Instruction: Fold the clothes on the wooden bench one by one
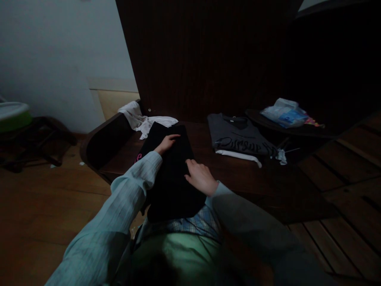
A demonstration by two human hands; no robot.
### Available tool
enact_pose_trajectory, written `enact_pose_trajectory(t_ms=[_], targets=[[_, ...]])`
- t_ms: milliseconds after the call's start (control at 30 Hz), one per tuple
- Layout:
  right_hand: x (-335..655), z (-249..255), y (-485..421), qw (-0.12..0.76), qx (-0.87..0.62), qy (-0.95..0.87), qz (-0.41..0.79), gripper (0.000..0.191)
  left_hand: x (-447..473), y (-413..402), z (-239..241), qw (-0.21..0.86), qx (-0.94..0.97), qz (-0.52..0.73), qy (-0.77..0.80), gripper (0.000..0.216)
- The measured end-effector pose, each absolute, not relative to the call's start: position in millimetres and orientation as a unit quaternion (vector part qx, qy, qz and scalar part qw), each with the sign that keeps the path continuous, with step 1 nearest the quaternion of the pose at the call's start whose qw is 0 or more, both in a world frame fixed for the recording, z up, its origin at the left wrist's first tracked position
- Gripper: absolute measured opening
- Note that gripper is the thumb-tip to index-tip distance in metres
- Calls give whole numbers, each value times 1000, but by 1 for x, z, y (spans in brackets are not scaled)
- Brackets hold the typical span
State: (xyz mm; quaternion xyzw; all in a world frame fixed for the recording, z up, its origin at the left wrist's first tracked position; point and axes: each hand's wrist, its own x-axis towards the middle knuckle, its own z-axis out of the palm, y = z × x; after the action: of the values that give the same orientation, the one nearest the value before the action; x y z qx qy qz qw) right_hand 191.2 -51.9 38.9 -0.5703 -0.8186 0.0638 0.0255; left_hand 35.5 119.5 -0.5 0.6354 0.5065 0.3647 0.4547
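Note:
A black garment point(175, 178), perhaps a T-shirt, lies in a long narrow shape from the bench seat towards my lap. Some pink lettering point(138, 157) shows at its left edge. My left hand point(168, 143) rests on the upper part of the cloth, fingers stretched out and nothing gripped. At the garment's right edge is my right hand point(201, 176), palm down, its thumb apart from the slightly bent fingers. The dim light hides the folds in the black cloth.
A folded grey T-shirt point(238, 137) with dark lettering lies on the wooden bench point(226, 174), a white cloth piece under it. Crumpled white cloth point(143, 119) hangs over the left armrest point(98, 139). A plastic package point(284, 113) sits on a dark stool at right.

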Motion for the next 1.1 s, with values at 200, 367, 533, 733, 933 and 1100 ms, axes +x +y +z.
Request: enact_pose_trajectory(t_ms=[200,367,533,733,933,1100], targets=[[223,41,-79,-6,-584,-804,114,34,32,118,-5,530,552,417,491,50],[218,53,-97,56,-616,-785,10,26,28,121,-7,549,533,428,481,51],[196,47,-128,71,-506,-859,39,33,28,123,-4,551,512,438,493,54],[170,34,-140,54,-365,-924,102,37,31,122,-7,508,542,448,498,57],[176,43,-46,196,-482,-849,93,32,38,122,0,248,755,353,494,57],[186,11,18,168,-467,-863,89,45,38,116,4,77,802,176,565,44]])
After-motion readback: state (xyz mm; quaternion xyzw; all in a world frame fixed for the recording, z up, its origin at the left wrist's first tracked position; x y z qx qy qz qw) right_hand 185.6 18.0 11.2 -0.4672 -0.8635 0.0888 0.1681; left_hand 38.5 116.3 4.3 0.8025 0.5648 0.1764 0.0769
